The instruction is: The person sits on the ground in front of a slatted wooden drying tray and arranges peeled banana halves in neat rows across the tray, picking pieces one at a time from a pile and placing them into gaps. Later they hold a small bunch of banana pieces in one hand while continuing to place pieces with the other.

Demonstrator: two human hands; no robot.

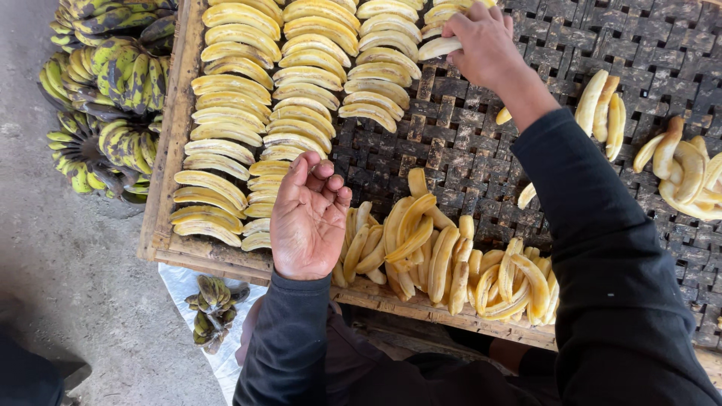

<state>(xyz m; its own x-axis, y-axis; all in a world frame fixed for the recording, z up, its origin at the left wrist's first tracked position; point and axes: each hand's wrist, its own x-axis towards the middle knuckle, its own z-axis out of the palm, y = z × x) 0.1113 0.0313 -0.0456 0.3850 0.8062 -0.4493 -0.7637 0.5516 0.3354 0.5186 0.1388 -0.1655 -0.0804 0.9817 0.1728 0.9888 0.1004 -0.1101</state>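
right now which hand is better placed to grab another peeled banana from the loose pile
Left. The left hand is open and empty beside the loose pile; the right hand holds a banana slice far off.

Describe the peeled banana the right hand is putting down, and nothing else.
The peeled banana is pale yellow, slender and gently curved, bare of skin, with a matte, soft-looking surface. It lies nearly flat, its tapered end pointing left. The right hand grips its right end, so that part is hidden under the fingers. It sits near the top of the third column of laid-out bananas on the dark woven tray, close beside its neighbours; contact cannot be told.
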